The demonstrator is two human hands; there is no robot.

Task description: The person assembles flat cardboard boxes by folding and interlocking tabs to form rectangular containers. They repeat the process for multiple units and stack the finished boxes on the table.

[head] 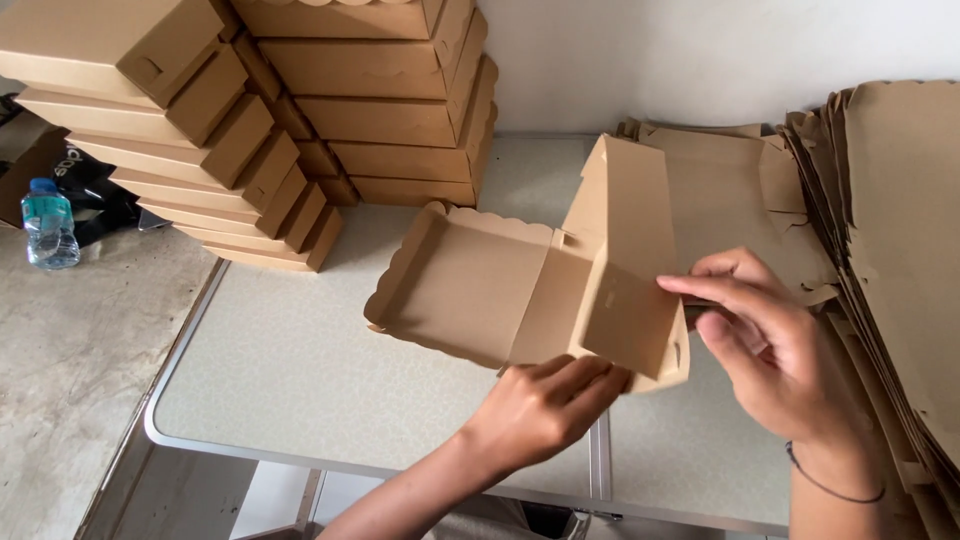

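A half-folded brown cardboard box (500, 285) sits in the middle of the table, its scalloped lid lying open to the left and its walls standing up on the right. My left hand (545, 405) grips the near corner of the box from below. My right hand (770, 345) pinches the right wall flap with fingers on its outer edge.
Two stacks of finished brown boxes (250, 110) stand at the back left. A pile of flat unfolded blanks (890, 240) lies along the right side. The pale table edge (200, 440) runs along the left front. A water bottle (48, 225) stands on the floor to the left.
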